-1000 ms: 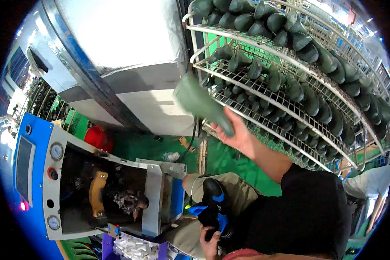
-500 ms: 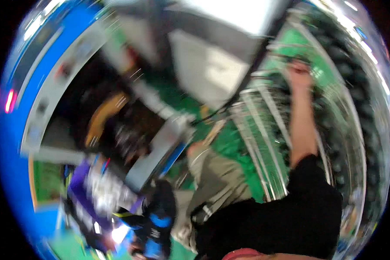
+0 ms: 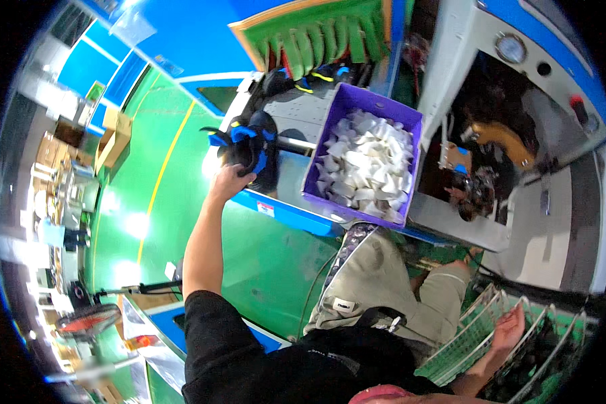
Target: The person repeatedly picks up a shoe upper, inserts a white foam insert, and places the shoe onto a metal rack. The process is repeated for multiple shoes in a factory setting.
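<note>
Left hand (image 3: 230,180) now stretched out, fingers closed on a black-and-blue shoe (image 3: 248,147) on the grey conveyor (image 3: 296,165) | right hand (image 3: 507,331), earlier raised with a green piece, now rests open on the wire rack (image 3: 478,337) | purple bin (image 3: 347,108) beside the shoe.

Grey tabletop (image 3: 296,168) with a blue front edge, bearing a purple bin (image 3: 367,158) of white pieces, a black-and-blue shoe (image 3: 252,148), more shoes (image 3: 310,77) behind.

Left arm (image 3: 205,236) outstretched, fingers (image 3: 239,180) curled.
</note>
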Demonstrator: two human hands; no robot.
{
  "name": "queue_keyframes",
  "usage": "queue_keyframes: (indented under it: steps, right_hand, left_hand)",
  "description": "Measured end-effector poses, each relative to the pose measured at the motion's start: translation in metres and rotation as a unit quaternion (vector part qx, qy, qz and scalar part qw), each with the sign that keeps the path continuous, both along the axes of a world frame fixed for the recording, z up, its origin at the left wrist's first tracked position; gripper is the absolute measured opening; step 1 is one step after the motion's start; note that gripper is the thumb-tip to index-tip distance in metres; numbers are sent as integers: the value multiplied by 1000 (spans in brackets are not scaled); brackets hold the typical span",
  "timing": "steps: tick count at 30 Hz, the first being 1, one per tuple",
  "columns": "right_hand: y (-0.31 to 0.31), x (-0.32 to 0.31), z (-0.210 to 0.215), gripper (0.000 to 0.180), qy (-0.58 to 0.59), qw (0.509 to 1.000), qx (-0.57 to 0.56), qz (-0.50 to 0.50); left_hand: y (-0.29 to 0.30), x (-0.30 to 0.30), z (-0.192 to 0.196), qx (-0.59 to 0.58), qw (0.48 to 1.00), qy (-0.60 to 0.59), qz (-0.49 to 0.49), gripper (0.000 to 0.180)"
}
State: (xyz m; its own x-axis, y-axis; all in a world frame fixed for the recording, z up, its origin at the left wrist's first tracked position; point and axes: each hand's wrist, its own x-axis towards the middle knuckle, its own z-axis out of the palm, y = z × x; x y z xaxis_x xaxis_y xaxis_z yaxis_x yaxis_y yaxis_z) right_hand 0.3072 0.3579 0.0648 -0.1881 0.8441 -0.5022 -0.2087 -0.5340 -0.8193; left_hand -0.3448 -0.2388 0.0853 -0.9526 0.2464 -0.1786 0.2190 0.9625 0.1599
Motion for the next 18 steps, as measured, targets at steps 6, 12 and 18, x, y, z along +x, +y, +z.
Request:
queue_keyframes:
  steps: [6, 12, 18]
  right_hand:
    - [-32, -75, 26, 35, -157, 966, 127, 159]
    - [-38, -133, 8, 42, -205, 897, 202, 335]
    - [-45, -183, -4, 39, -208, 820, 336, 414]
  left_hand:
    - [-50, 105, 49, 7, 996, 44, 82, 62]
    - [-211, 340, 61, -3, 968, 12, 250, 53]
    - [-327, 576, 94, -151, 837, 103, 516, 49]
